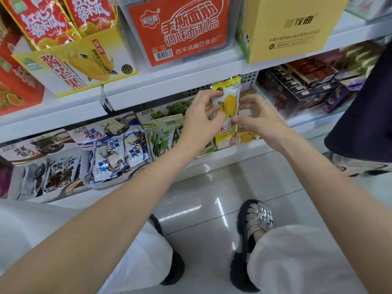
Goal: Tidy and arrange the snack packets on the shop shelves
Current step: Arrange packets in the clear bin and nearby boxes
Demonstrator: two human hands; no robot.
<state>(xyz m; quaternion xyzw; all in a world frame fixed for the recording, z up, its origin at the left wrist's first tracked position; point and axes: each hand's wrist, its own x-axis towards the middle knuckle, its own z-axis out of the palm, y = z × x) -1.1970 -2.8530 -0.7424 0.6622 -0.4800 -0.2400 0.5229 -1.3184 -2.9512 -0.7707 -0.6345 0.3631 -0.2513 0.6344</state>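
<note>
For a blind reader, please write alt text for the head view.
Both hands, left hand and right hand, hold a yellow mango snack packet upright at the lower shelf, above its yellow display box. Blue-white and green packets fill boxes further left.

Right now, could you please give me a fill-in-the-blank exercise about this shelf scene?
1. Both hands hold one upright ____ packet with a mango picture.
2. The left hand grips the packet's ____ edge.
3. The blue packets lie to the ____ of the green packets.
4. The red box stands on the shelf ____ the hands.

Missing words: yellow; left; left; above
</note>
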